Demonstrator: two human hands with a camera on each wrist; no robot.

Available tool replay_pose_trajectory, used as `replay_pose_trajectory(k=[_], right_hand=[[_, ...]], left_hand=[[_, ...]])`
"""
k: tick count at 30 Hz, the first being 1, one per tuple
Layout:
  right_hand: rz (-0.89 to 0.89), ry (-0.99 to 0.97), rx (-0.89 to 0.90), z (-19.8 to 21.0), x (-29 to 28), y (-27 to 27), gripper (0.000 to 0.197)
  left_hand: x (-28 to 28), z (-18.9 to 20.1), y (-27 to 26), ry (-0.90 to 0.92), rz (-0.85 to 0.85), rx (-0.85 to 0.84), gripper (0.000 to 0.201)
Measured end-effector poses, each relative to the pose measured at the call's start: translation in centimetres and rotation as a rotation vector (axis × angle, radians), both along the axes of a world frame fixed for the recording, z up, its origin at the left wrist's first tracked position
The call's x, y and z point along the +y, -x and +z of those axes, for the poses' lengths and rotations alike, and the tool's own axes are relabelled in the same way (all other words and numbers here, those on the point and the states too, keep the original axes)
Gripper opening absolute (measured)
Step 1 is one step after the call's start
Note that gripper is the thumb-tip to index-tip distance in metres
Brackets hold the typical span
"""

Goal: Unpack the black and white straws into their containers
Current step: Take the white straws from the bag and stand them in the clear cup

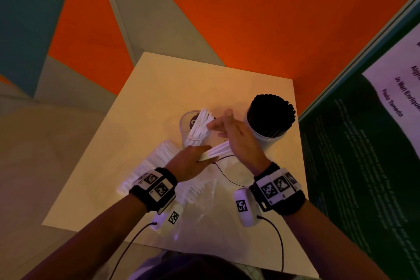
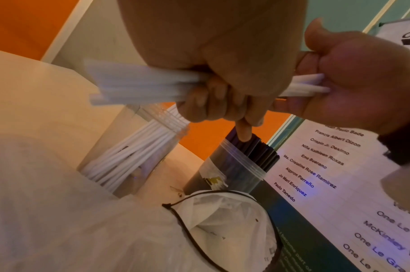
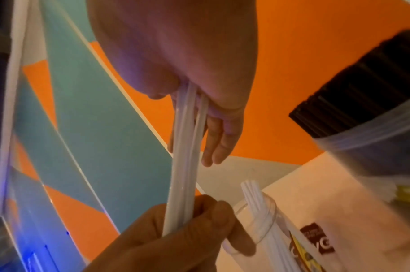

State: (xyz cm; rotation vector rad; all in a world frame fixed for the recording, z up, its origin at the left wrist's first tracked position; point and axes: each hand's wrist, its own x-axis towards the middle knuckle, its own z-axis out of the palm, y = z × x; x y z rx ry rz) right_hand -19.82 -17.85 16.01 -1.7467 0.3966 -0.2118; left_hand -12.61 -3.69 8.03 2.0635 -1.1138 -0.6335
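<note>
Left hand (image 1: pixel 191 161) gripping thin white plastic straws (image 1: pixel 217 151), right hand (image 1: pixel 236 136) pinching them loosely; could slip, scattering beside clear round container (image 1: pixel 185 125).

The left hand (image 2: pixel 225 77) hides the middle of the white straws (image 2: pixel 138 86). The bag (image 1: pixel 204 198) lies partly under both wrists. The poster (image 1: pixel 375 120) runs off the right edge, its small print unreadable.

Clear glossy plastic jar (image 1: pixel 189 129) — smooth matt white straws (image 1: pixel 217 151).
</note>
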Motion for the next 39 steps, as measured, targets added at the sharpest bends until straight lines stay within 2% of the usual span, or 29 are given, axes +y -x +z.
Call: replay_pose_trajectory(k=[2, 3, 5, 8, 10, 11, 14, 16, 20, 25, 28, 30, 32, 34, 35, 36, 37, 39], right_hand=[[-0.071, -0.090, -0.100, 0.0, -0.2, -0.4, 0.055], [-0.115, -0.160, -0.175, -0.1, -0.4, -0.6, 0.047], [-0.136, -0.311, -0.288, -0.1, -0.2, -0.8, 0.018], [-0.020, -0.275, -0.311, -0.6, 1.0, -1.2, 0.026], [0.007, -0.263, -0.350, -0.2, 1.2, -2.1, 0.027], [-0.003, -0.276, -0.383, 0.0, 0.7, -2.8, 0.027], [-0.119, -0.247, -0.455, 0.9, -1.6, -4.9, 0.027], [-0.198, -0.160, -0.452, 0.8, -2.9, -6.0, 0.027], [-0.234, -0.068, -0.400, -1.0, -3.5, -7.5, 0.033], [-0.195, 0.068, -0.279, -4.6, -2.6, -8.1, 0.035], [-0.129, 0.154, -0.122, -6.0, -2.7, -8.3, 0.029], [-0.108, 0.195, -0.032, -6.6, -3.0, -8.0, 0.034], [-0.154, 0.245, -0.043, -6.8, -3.2, -7.0, 0.032], [-0.178, 0.297, -0.119, -6.6, -2.9, -5.0, 0.016], [-0.134, 0.323, -0.127, -6.5, -2.6, -3.8, 0.010], [-0.041, 0.344, -0.085, -6.4, -2.2, -2.5, 0.013], [0.109, 0.354, 0.029, -6.4, -1.8, -1.4, 0.017], [0.529, 0.414, 0.434, -6.9, -0.8, 0.2, 0.018]], left_hand=[[0.1, -0.2, -0.5, 0.018, 0.016, -0.003, 0.018], [0.1, -0.2, -0.8, 0.031, 0.047, 0.011, 0.014], [-0.3, 0.3, -1.4, 0.073, 0.115, 0.030, 0.015], [-1.4, 1.6, -2.1, 0.136, 0.126, 0.040, 0.017], [-2.1, 2.4, -2.8, 0.138, 0.122, 0.015, 0.039], [-2.3, 2.6, -3.2, 0.132, 0.140, 0.000, 0.047], [-1.8, 1.8, -4.7, 0.128, 0.225, -0.162, 0.047], [-0.8, 0.7, -5.8, 0.058, 0.246, -0.282, 0.049], [0.7, -1.1, -7.0, -0.122, 0.242, -0.292, 0.031], [0.8, -1.4, -7.4, -0.150, 0.272, -0.213, 0.023], [0.8, -1.3, -7.6, -0.137, 0.292, -0.173, 0.021], [0.8, -1.3, -7.6, -0.125, 0.292, -0.167, 0.020], [0.7, -1.2, -7.6, -0.116, 0.293, -0.166, 0.020], [0.7, -1.2, -7.6, -0.108, 0.288, -0.168, 0.021], [0.7, -1.2, -7.5, -0.099, 0.283, -0.175, 0.023], [0.7, -1.3, -7.4, -0.081, 0.275, -0.188, 0.025], [0.8, -1.4, -7.2, -0.050, 0.267, -0.205, 0.028], [1.0, -1.3, -6.4, 0.034, 0.255, -0.264, 0.029]])
